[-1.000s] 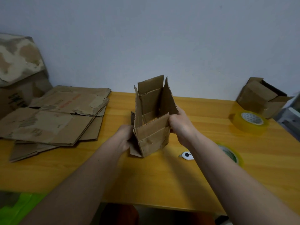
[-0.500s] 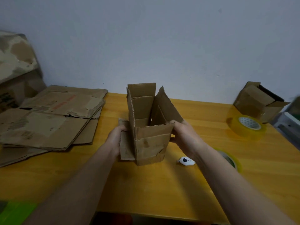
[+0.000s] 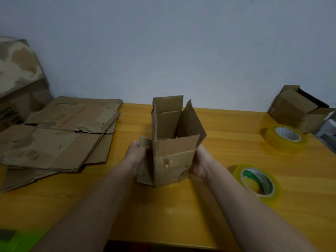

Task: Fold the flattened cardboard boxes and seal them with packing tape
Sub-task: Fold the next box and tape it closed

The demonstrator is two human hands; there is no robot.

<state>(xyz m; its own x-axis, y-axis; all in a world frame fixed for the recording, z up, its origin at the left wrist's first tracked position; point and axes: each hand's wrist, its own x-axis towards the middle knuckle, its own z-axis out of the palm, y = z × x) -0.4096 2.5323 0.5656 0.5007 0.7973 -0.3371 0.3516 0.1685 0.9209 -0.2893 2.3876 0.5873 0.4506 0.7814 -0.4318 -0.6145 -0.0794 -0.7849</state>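
Hands flank a small brown corrugated cardboard box (image 3: 172, 160) standing upright on the yellow wooden worktop (image 3: 163, 211), its long axis vertical and its top flaps raised and open. Directly between both sets of fingers, the box is about equally near each. The left hand (image 3: 135, 154) curls its fingers around a loose side flap (image 3: 144, 160) that juts from the box's left wall; the right hand (image 3: 199, 163) presses against the right wall, its fingers wrapped toward the far side and mostly hidden. Nearest the right hand lies a yellowish roll of clear packing tape with a green-printed core (image 3: 257, 180); a second roll (image 3: 285, 136) sits farther off. Flattened brown cardboard boxes (image 3: 60, 135) are stacked well left of the left hand.
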